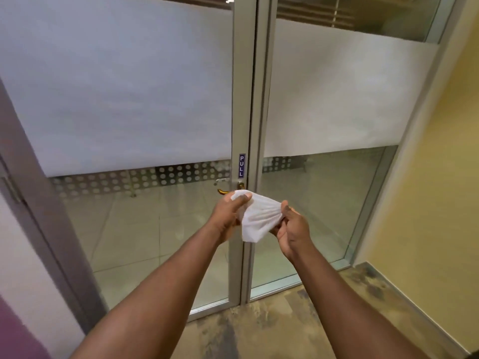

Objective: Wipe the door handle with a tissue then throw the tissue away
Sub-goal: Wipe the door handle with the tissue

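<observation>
A white tissue (259, 216) is stretched between both hands in front of a glass door. My left hand (229, 216) pinches its upper left corner with thumb and fingers. My right hand (291, 229) grips its right edge. Just above and behind my left hand, a brass lever door handle (223, 191) sticks out to the left from the grey door frame (239, 99); its inner end is hidden by the tissue. The tissue hangs just in front of the handle, and I cannot tell whether it touches it.
A blue "PULL" sticker (241, 165) sits on the frame above the handle. Frosted glass panels (116, 86) fill both door leaves. A yellow wall (440, 177) closes in on the right, a grey door jamb (33, 190) on the left. Mottled brown floor (259, 327) lies below.
</observation>
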Demonstrator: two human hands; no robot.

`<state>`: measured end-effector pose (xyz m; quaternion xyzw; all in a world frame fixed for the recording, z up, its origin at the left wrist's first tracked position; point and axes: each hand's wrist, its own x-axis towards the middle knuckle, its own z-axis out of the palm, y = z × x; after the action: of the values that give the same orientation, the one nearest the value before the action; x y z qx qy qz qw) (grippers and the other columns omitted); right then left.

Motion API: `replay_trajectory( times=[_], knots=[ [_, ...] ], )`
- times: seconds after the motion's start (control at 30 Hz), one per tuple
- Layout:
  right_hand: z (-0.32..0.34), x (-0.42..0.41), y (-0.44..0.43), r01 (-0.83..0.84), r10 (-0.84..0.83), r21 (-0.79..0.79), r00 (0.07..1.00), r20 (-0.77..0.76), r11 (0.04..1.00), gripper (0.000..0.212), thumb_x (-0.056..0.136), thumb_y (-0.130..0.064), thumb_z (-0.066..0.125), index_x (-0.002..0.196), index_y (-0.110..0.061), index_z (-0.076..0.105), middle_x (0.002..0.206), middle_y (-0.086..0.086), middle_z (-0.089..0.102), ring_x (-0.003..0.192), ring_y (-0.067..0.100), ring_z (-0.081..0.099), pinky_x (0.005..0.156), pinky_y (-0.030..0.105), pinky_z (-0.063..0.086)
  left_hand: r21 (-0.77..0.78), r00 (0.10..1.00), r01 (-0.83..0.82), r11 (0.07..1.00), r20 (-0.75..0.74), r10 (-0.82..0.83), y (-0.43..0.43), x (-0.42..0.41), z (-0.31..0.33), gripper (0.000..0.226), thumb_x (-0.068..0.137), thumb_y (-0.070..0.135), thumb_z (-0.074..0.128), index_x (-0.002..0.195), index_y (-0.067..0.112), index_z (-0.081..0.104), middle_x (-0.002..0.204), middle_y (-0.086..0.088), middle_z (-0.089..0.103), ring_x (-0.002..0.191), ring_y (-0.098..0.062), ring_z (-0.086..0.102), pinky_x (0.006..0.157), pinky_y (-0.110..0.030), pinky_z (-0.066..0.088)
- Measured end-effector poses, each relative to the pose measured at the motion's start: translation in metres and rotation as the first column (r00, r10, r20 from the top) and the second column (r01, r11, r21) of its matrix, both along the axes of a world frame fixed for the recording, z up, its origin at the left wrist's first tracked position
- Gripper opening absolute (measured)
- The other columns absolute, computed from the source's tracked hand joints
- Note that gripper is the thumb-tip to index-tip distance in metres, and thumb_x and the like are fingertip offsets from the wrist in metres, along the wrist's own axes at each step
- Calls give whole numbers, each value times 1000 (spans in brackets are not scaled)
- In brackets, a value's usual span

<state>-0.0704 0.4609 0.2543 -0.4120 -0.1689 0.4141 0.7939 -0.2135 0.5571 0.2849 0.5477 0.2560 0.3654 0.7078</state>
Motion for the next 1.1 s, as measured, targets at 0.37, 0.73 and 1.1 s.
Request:
replay_trajectory(
  times=[0.37,0.73,1.1],
  knots=[
    [1,0,86,-207,238,162,950,-205,965,38,97,-27,58,122,0,68,118,20,73,104,34,72,90,47,58,206,951,-257,944,-120,285,85,-7,-17,17,91,29,79,103,20,70,91,-1,79,80,-15,78,62,-29,60],
    [-34,76,190,-205,353,340,812,-465,918,38,89,-19,50,116,-6,73,116,16,73,106,34,70,98,45,52,562,771,-361,744,-269,577,200,77,-33,38,93,62,65,86,24,63,81,8,67,71,-7,59,64,-29,46],
    [-46,168,275,-156,189,109,756,-626,982,29,80,-5,44,100,-7,64,93,9,65,89,26,65,98,34,48,978,378,129,161,-199,904,309,104,-2,74,107,49,40,166,26,2,173,0,-14,159,-18,-15,130,-42,-2]
  ],
)
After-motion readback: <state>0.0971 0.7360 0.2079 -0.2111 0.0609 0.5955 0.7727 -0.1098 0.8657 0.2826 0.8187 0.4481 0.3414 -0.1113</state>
